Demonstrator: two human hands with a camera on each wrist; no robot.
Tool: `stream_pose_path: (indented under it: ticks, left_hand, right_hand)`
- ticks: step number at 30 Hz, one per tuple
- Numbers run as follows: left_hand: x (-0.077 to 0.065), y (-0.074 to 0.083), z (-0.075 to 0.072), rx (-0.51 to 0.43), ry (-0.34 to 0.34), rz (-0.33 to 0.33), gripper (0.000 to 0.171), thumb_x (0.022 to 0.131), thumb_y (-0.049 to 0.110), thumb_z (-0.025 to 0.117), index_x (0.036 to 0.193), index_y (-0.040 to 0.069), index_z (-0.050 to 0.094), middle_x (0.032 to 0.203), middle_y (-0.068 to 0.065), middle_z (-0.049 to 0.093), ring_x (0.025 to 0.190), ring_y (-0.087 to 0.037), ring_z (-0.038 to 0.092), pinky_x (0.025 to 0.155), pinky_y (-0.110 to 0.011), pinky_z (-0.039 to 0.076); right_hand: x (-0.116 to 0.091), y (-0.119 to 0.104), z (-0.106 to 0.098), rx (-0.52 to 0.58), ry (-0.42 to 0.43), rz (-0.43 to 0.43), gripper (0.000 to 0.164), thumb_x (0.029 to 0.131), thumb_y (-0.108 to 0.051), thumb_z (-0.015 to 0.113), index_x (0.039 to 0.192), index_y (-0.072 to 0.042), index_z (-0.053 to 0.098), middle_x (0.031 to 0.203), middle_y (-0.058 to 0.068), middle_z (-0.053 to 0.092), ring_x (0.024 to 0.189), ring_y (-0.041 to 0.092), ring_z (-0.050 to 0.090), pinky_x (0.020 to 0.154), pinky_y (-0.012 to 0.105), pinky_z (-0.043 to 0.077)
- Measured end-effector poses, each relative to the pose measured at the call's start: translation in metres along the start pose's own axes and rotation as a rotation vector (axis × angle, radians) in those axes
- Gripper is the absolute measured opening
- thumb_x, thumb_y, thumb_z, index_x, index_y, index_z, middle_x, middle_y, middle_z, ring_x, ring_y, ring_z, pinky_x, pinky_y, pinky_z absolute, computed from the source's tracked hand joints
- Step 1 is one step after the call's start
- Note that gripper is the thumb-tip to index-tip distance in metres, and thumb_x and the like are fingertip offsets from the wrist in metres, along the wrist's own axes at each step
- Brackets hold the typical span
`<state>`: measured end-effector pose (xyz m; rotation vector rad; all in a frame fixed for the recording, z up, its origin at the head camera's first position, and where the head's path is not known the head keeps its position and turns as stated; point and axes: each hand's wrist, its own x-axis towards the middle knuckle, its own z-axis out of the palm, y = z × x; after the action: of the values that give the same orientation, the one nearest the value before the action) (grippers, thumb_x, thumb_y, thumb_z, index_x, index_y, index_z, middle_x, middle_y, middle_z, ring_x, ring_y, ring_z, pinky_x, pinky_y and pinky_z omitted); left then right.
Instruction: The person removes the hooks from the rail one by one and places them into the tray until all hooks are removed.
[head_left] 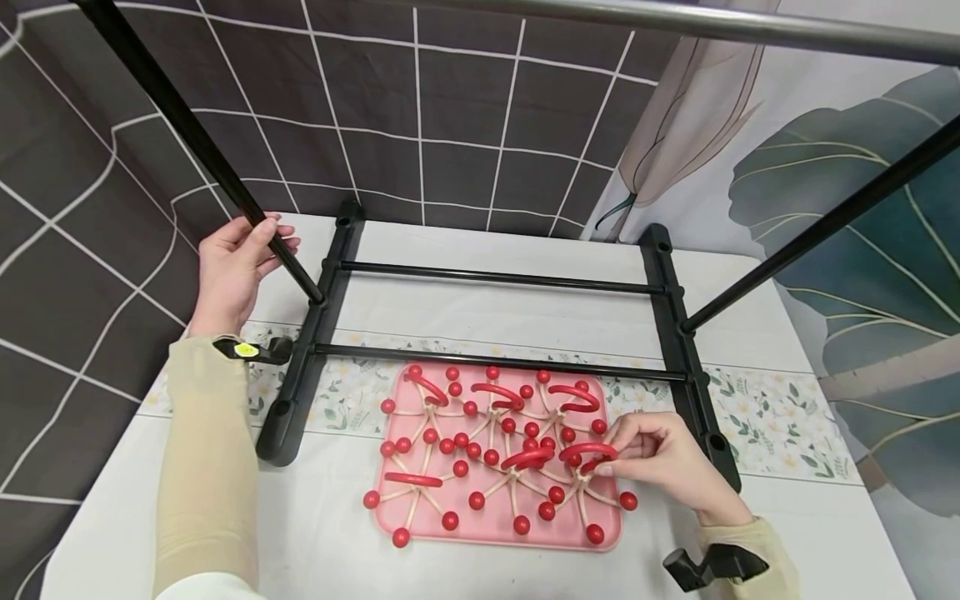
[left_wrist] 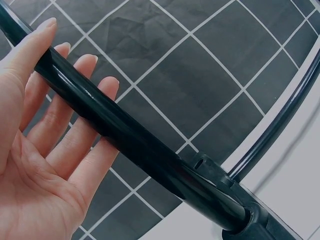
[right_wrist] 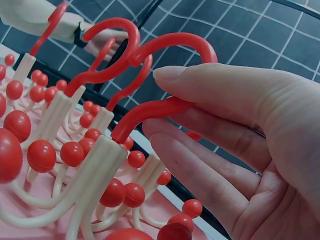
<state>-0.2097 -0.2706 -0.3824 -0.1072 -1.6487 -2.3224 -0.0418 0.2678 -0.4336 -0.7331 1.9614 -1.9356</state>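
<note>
My left hand (head_left: 238,260) holds the slanted black pole (head_left: 202,158) of a rack, low down near its base. In the left wrist view the thumb lies over the pole (left_wrist: 135,132) and the fingers reach behind it. My right hand (head_left: 651,454) pinches the red hook of a multi-arm hanger (head_left: 581,477) at the tray's front right. Close up, thumb and fingers meet the red hook (right_wrist: 155,109), which rises from cream arms tipped with red balls. Several like hangers (head_left: 414,483) stand on the pink tray (head_left: 487,533), hooks upward.
Two thin crossbars (head_left: 495,279) join the rack's black feet (head_left: 663,287); the front one passes just behind the tray. A metal rail (head_left: 750,32) crosses overhead. Another black pole (head_left: 825,221) slants up on the right. Dark checked cloth (head_left: 457,100) backs the white table (head_left: 315,533).
</note>
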Motion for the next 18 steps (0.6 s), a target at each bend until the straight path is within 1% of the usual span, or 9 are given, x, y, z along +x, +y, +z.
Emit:
stream_pose_path:
  ticks: [3,6,8,11,14,18]
  left_hand:
    - [0.0,0.0,0.0,-0.002,-0.001,0.004,0.025,0.094,0.007,0.075,0.113,-0.008,0.069,0.095,-0.014,0.073,0.086,-0.023,0.074,0.084,-0.029,0.059]
    - [0.0,0.0,0.0,-0.007,-0.001,0.007,0.026,0.094,0.007,0.075,0.113,-0.009,0.069,0.095,-0.014,0.073,0.086,-0.023,0.074,0.084,-0.029,0.059]
    - [0.0,-0.001,0.0,-0.01,-0.001,0.01,0.025,0.094,0.007,0.075,0.113,-0.008,0.069,0.095,-0.014,0.073,0.086,-0.023,0.074,0.084,-0.03,0.06]
    - [-0.001,-0.001,0.001,-0.018,-0.001,0.012,0.023,0.094,0.006,0.074,0.112,-0.008,0.07,0.095,-0.014,0.073,0.085,-0.023,0.074,0.083,-0.03,0.06]
    - [-0.002,-0.002,0.001,-0.029,-0.002,0.016,0.022,0.094,0.005,0.073,0.112,-0.008,0.07,0.094,-0.014,0.073,0.085,-0.023,0.074,0.083,-0.03,0.06]
    - [-0.001,-0.001,0.001,-0.034,-0.004,0.022,0.024,0.094,0.005,0.073,0.113,-0.01,0.068,0.094,-0.015,0.073,0.085,-0.023,0.074,0.082,-0.03,0.06]
  right_hand:
    - [0.0,0.001,0.0,-0.002,0.004,0.014,0.025,0.079,0.021,0.075,0.085,-0.002,0.069,0.088,0.026,0.067,0.078,0.016,0.074,0.063,0.031,0.062]
    - [-0.001,0.001,0.0,-0.009,0.005,0.036,0.025,0.078,0.022,0.075,0.084,-0.002,0.068,0.089,0.019,0.07,0.08,0.017,0.074,0.066,0.035,0.062]
    - [-0.001,-0.001,0.0,-0.017,0.0,0.038,0.026,0.078,0.022,0.075,0.085,-0.002,0.068,0.091,0.016,0.072,0.082,0.019,0.075,0.069,0.037,0.062]
    - [-0.003,-0.004,-0.001,-0.033,-0.014,0.036,0.026,0.077,0.021,0.076,0.089,-0.001,0.07,0.093,0.016,0.072,0.084,0.022,0.075,0.072,0.039,0.062]
    - [-0.004,-0.011,-0.002,-0.074,-0.017,0.03,0.026,0.077,0.019,0.079,0.09,-0.002,0.072,0.091,0.017,0.073,0.082,0.024,0.074,0.072,0.038,0.062]
    - [-0.005,-0.021,-0.001,-0.153,0.003,0.056,0.026,0.075,0.013,0.084,0.086,-0.007,0.073,0.085,0.014,0.073,0.077,0.025,0.073,0.068,0.036,0.063]
